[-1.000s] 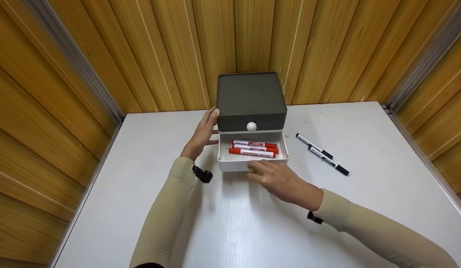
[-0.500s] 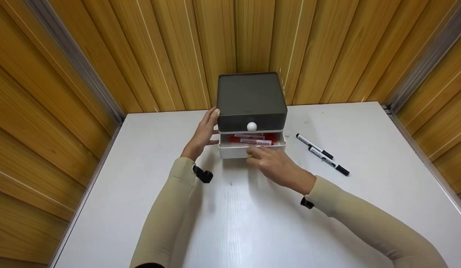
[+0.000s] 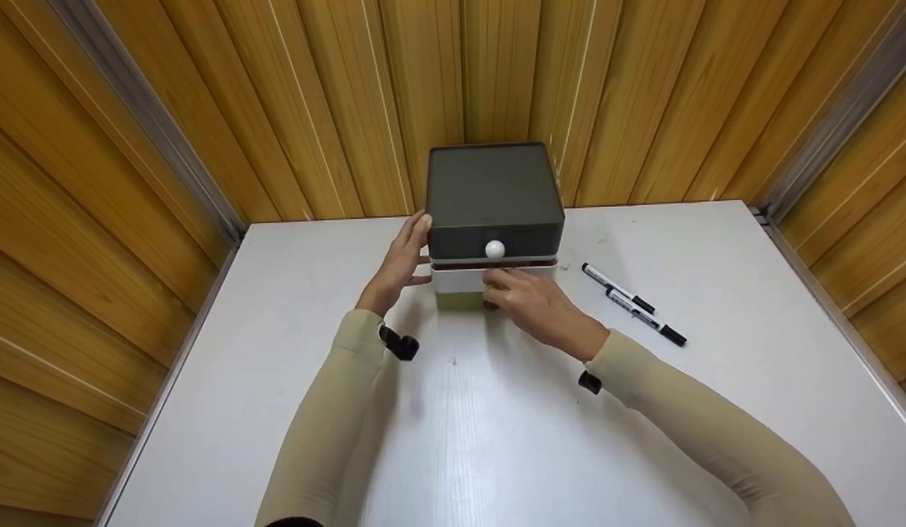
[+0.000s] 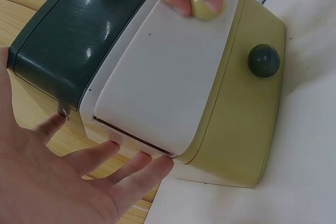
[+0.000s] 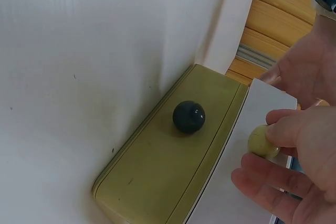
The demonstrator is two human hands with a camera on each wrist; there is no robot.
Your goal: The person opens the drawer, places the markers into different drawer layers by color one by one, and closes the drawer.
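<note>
Now right hand (image 3: 538, 306) fingers pinch the nearly shut white drawer's (image 4: 168, 82) knob (image 4: 205, 4); left hand (image 3: 399, 265) fingers lie straight.

Blocked at upper centre of the head view by the drawer box (image 3: 494, 212), backed against the wood wall (image 3: 365, 102). Flanked on its left side by the left hand (image 3: 399, 265) and fronted by the right hand (image 3: 532, 301). Barred right of centre by two markers (image 3: 631, 303). Left open across the table (image 3: 453, 439) below and at far left.
</note>
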